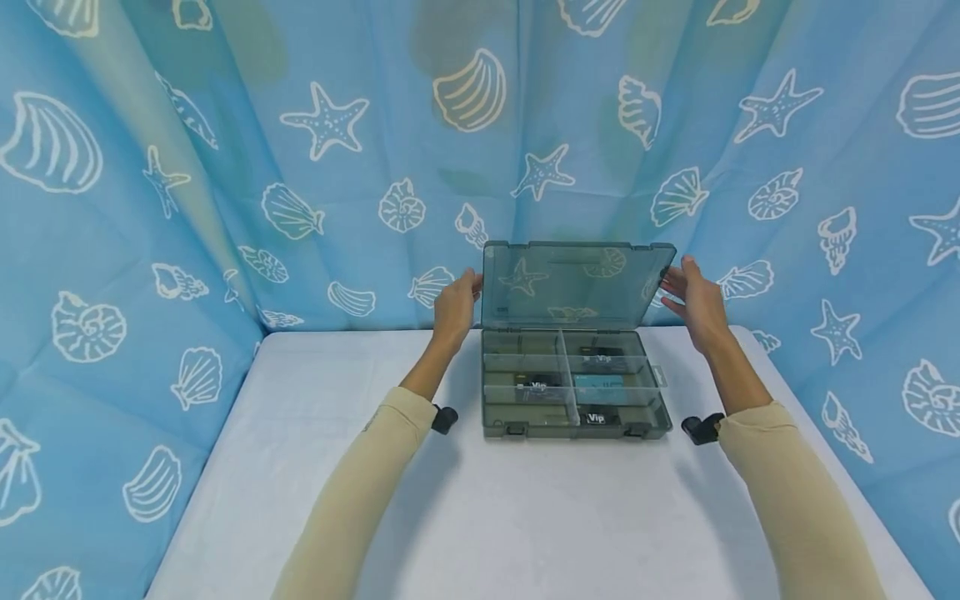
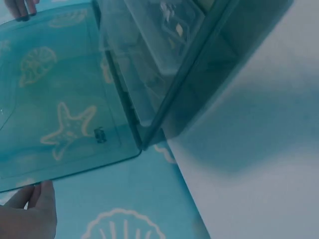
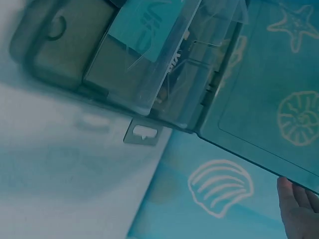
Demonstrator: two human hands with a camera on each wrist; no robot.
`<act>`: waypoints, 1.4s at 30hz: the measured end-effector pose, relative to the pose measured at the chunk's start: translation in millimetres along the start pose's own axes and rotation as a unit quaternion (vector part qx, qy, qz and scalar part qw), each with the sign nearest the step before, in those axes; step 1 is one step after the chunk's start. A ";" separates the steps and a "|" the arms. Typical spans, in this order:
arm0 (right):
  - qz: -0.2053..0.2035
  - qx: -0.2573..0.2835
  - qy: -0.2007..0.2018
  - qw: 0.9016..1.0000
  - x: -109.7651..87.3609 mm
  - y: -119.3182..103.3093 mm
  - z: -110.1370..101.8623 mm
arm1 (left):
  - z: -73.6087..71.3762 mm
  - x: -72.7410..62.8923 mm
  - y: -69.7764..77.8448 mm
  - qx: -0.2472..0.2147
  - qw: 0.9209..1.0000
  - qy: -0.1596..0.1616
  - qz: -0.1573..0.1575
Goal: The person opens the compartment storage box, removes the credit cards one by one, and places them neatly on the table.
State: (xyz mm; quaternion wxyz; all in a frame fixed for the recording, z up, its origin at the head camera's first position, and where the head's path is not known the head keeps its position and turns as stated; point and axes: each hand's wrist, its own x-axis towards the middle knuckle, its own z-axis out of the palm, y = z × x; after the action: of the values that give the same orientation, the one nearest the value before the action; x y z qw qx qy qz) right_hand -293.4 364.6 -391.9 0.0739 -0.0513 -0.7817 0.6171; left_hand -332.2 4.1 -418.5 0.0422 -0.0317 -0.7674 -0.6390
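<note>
A translucent grey-green compartment box [image 1: 510,432] lies on the white table with its clear lid [image 1: 577,287] raised up and back. My left hand [image 1: 454,307] is at the lid's left edge, its fingertips touching the rim, as the left wrist view shows. At the opposite edge is my right hand [image 1: 699,307], fingers fairly straight against the lid and thumb pointing up. Inside the box lie dark packets [image 1: 597,417] marked "Vip" and a light blue packet [image 1: 600,388], between clear dividers [image 1: 564,350].
A white-covered table [image 1: 337,467] carries the box near its back edge. Behind and at both sides hangs a blue curtain [image 1: 420,158] printed with shells and starfish. A hanging tab [image 3: 143,133] sticks out from the box's right side. Both wrists wear small black devices [image 1: 703,428].
</note>
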 end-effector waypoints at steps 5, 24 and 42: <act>0.001 0.027 -0.023 0.999 14.6 3.7 8.4 | 3.0 17.9 0.9 -0.052 0.998 -0.004 -0.020; 0.061 -0.153 -0.037 0.986 -20.2 63.1 -25.8 | -6.4 -14.5 -26.3 -0.176 0.970 -0.133 -0.101; 0.256 -0.084 -0.064 0.961 -33.7 110.4 -11.8 | 35.2 -34.6 -36.2 0.023 0.927 -0.286 -0.244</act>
State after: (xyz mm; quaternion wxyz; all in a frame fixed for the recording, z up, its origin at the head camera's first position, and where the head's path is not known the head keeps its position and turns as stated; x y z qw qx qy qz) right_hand -259.3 395.9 -498.3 -0.1412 -0.2160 -0.7947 0.5495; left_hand -302.4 32.3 -463.9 -0.3352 -0.0239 -0.7453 -0.5759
